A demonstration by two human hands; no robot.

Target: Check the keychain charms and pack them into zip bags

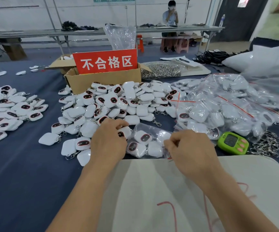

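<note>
Clear zip bag (152, 128) part-filled with white charms (143, 137), on blue surface (26, 164), left hand (108, 141) gripping one charm (124, 132) beside it, right hand (190, 151) pinching bag edge

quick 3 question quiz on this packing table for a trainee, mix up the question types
1. True or false: the green timer lies to the right of the right hand.
2. What does the right hand pinch? A the zip bag, B a pen, C a bottle.
3. Fill in: the left hand grips a ___.

Key: 1 true; 2 A; 3 charm.
</note>
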